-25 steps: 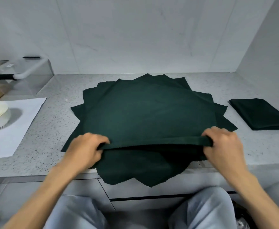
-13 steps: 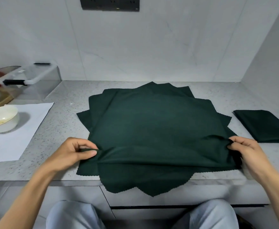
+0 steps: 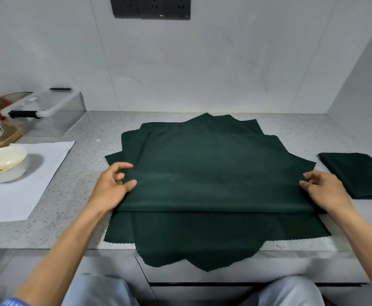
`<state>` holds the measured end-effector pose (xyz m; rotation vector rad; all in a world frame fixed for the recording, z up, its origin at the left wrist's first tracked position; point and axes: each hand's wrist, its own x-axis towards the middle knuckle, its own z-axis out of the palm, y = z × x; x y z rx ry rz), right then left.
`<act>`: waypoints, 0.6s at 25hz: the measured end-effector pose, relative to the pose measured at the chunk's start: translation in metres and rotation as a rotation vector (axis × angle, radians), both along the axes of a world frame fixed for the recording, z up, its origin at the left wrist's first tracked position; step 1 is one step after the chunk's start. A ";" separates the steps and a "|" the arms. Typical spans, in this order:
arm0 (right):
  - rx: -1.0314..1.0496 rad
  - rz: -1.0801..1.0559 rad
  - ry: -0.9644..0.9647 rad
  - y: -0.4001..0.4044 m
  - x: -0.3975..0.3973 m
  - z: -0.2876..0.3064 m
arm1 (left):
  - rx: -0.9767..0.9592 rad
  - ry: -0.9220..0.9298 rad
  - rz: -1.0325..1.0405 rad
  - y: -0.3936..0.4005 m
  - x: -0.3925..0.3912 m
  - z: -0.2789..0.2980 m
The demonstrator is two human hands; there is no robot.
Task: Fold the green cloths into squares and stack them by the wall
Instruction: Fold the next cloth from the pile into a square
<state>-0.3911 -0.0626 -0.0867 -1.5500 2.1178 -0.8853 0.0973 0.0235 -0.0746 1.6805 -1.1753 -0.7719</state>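
A fanned pile of green cloths (image 3: 209, 237) lies at the centre of the speckled tabletop (image 3: 81, 217), its near corners hanging over the front edge at 6 o'clock. The top cloth (image 3: 213, 173) is doubled over on the pile, its fold running straight across the near side. At 9 o'clock of that cloth the left hand (image 3: 112, 186) has its grip closed on the cloth's left edge, thumb on top and fingers curled. At 3 o'clock the right hand (image 3: 324, 188) pinches the right edge in the same way. One folded cloth (image 3: 357, 173) lies flat well off to 3 o'clock, near the side wall. Out at 9 o'clock a white bowl (image 3: 3, 160) sits on a sheet of paper (image 3: 26, 195), with a clear lidded box (image 3: 55, 113) behind it at 10 o'clock.
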 end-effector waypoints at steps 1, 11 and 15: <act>-0.028 -0.010 -0.013 0.000 -0.001 0.000 | -0.036 0.031 0.070 0.001 0.003 0.000; -0.156 0.104 -0.016 0.005 0.004 -0.004 | 0.109 -0.042 -0.063 0.005 0.005 -0.008; -0.026 0.234 0.251 -0.004 0.000 -0.011 | 0.171 -0.053 -0.202 0.007 0.002 -0.003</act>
